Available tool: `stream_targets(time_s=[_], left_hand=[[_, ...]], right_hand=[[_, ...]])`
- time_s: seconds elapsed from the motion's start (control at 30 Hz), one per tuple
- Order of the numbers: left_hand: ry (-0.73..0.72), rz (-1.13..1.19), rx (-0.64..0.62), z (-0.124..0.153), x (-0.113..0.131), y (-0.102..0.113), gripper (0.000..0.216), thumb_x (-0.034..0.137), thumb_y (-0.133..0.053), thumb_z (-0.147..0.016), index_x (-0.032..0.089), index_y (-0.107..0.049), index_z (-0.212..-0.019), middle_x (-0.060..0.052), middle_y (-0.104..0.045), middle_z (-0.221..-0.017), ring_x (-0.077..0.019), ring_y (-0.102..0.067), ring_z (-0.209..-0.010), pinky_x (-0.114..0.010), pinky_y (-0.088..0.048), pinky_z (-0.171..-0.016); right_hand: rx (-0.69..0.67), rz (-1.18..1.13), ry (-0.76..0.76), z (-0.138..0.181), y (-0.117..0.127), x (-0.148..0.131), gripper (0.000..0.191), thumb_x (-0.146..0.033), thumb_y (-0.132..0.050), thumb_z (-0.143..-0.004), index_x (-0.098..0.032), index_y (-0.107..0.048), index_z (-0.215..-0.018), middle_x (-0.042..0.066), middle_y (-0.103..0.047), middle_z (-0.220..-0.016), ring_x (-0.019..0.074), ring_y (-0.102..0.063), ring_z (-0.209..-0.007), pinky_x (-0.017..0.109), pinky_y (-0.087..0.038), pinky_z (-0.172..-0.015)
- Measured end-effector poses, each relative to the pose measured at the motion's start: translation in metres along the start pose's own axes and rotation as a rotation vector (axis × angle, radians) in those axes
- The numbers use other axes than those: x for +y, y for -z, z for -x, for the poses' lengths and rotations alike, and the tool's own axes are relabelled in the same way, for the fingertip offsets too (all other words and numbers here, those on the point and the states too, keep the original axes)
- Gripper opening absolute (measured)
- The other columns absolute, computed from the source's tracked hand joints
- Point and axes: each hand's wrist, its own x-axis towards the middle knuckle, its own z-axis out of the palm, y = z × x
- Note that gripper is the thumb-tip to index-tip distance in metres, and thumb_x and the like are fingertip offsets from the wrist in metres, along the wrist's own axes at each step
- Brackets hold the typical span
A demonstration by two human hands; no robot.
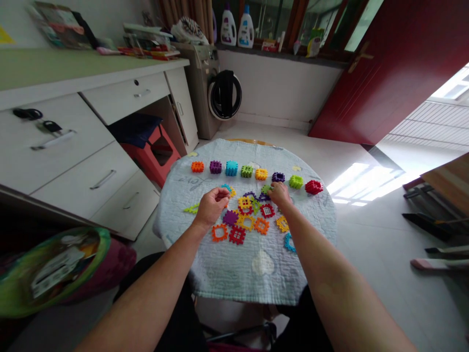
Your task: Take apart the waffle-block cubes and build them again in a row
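My left hand (213, 206) is over the table with its fingers curled together. Just past its fingertips are a blue and a yellow toothed plastic building piece (232, 192); whether the fingers grip anything is hidden. My right hand (281, 194) is closed at the edge of a green toothed building piece (266, 189). Between the hands lies a loose pile of such pieces, among them a purple one (230, 217), a red one (237, 235) and an orange frame (220, 233). Behind them runs a row of built blocks, from orange (198, 167) to red (314, 187).
A pale patterned cloth (249, 274) covers the round table. To the left are a red stool (157, 156), white drawers (98, 168) and a bin (106, 244). A washing machine (201, 88) stands behind, and a red door (381, 73) at the right.
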Motion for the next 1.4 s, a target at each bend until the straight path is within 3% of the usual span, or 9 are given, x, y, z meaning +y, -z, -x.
stream_targets(time_s=[0.2,0.33,0.47,0.6,0.77,0.97,1.13,1.4], left_hand=[[-0.008,-0.004,0.013,0.000,-0.002,0.002,0.021,0.023,-0.066,-0.062,0.016,-0.065,-0.082,-0.002,-0.067,-0.075,-0.0146,-0.061,-0.068,-0.026,-0.049,-0.062],[-0.012,-0.023,-0.001,-0.001,-0.006,0.002,0.021,0.022,-0.065,-0.063,0.016,-0.065,-0.084,-0.003,-0.068,-0.077,-0.0151,-0.062,-0.070,-0.026,-0.050,-0.064],[-0.009,-0.022,0.014,-0.001,-0.006,0.002,0.021,0.022,-0.064,-0.062,0.016,-0.065,-0.082,-0.003,-0.069,-0.077,-0.0151,-0.062,-0.070,-0.027,-0.050,-0.065],[-0.004,-0.011,0.032,0.000,0.000,0.002,0.023,0.023,-0.065,-0.060,0.016,-0.065,-0.082,-0.003,-0.069,-0.078,-0.0156,-0.062,-0.070,-0.027,-0.050,-0.065],[-0.041,-0.020,0.058,0.000,0.002,0.004,0.020,0.024,-0.065,-0.063,0.016,-0.065,-0.081,-0.003,-0.068,-0.077,-0.0150,-0.062,-0.071,-0.027,-0.049,-0.068],[-0.032,0.069,0.218,-0.007,0.009,0.024,0.023,0.023,-0.064,-0.061,0.016,-0.063,-0.084,-0.002,-0.068,-0.079,-0.0114,-0.059,-0.067,-0.023,-0.046,-0.063],[0.040,0.181,0.293,-0.011,0.016,0.035,0.026,0.023,-0.065,-0.057,0.017,-0.061,-0.082,-0.001,-0.067,-0.077,-0.0101,-0.058,-0.065,-0.022,-0.045,-0.061],[0.029,0.213,0.351,-0.015,0.023,0.045,0.025,0.023,-0.065,-0.056,0.017,-0.061,-0.080,0.001,-0.066,-0.076,-0.0084,-0.057,-0.064,-0.020,-0.045,-0.060]], right_hand=[[-0.114,0.094,-0.012,-0.016,0.005,-0.008,0.049,-0.044,-0.067,-0.073,-0.010,-0.067,-0.108,0.020,-0.059,-0.115,0.0296,-0.056,-0.106,0.035,-0.043,-0.087],[-0.151,0.137,-0.006,-0.016,0.010,-0.016,0.050,-0.040,-0.072,-0.067,-0.011,-0.067,-0.107,0.021,-0.058,-0.116,0.0302,-0.058,-0.103,0.035,-0.046,-0.083],[-0.089,0.094,-0.011,-0.014,0.017,-0.017,0.042,-0.036,-0.069,-0.068,-0.011,-0.066,-0.103,0.019,-0.060,-0.111,0.0275,-0.059,-0.098,0.033,-0.046,-0.081],[0.000,0.028,0.023,-0.005,0.035,0.006,0.041,-0.038,-0.066,-0.072,-0.013,-0.065,-0.104,0.013,-0.063,-0.100,0.0239,-0.058,-0.096,0.031,-0.045,-0.083],[-0.037,0.057,0.048,0.028,0.050,0.045,0.045,-0.035,-0.069,-0.070,-0.012,-0.064,-0.109,0.013,-0.063,-0.100,0.0230,-0.058,-0.094,0.030,-0.043,-0.083],[-0.115,0.044,-0.037,0.061,0.034,0.057,0.047,-0.034,-0.070,-0.069,-0.014,-0.063,-0.110,0.013,-0.059,-0.105,0.0210,-0.058,-0.089,0.028,-0.044,-0.079],[-0.189,0.087,-0.064,0.063,0.021,0.055,0.050,-0.036,-0.069,-0.067,-0.015,-0.061,-0.112,0.011,-0.056,-0.105,0.0214,-0.058,-0.089,0.029,-0.044,-0.076],[-0.182,0.148,-0.079,0.065,0.021,0.052,0.049,-0.031,-0.068,-0.067,-0.010,-0.059,-0.110,0.015,-0.056,-0.107,0.0245,-0.057,-0.093,0.031,-0.042,-0.081]])
